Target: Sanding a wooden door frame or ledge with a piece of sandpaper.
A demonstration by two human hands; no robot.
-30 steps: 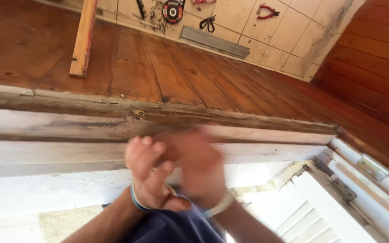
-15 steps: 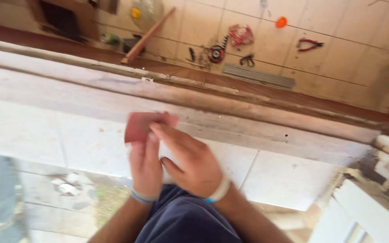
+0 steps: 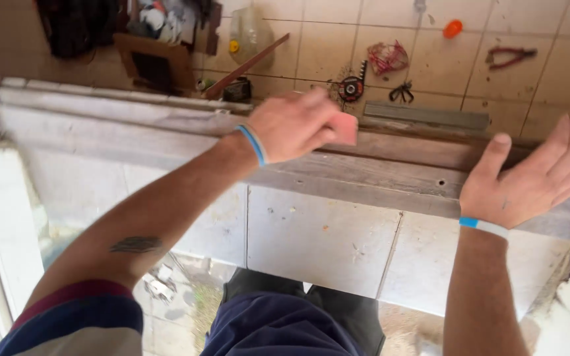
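From the head camera I see the largest element first: a long weathered grey-brown wooden beam (image 3: 390,173) that runs across the whole view from left to right, with worn white paint along its lower face. Beyond it lies a floor of beige square ceramic tiles (image 3: 338,39), and below the beam a pale, chipped tiled wall face (image 3: 318,240) drops away toward my dark trousers. My left hand (image 3: 289,124) is closed around a small pink rectangular sanding block (image 3: 343,127); the fingers are curled tight over its top and only its right end shows past the knuckles. The block sits on the upper edge of the beam, near the middle of the view, and I cannot tell how firmly it presses on the wood. My right hand (image 3: 530,177) is well apart to the right, empty, with the palm flat and the fingers spread wide and extended; it lies over the beam's top edge, and I cannot tell whether it touches the wood. Each wrist carries a thin blue-and-white band. On the tiles beyond the beam lie a grey flat metal bar (image 3: 423,116), a brown wooden stick (image 3: 245,66) set at a slant, a round black-and-red disc (image 3: 351,88), red-handled pliers (image 3: 509,57), small black scissors (image 3: 402,93) and a small orange cap (image 3: 452,28).
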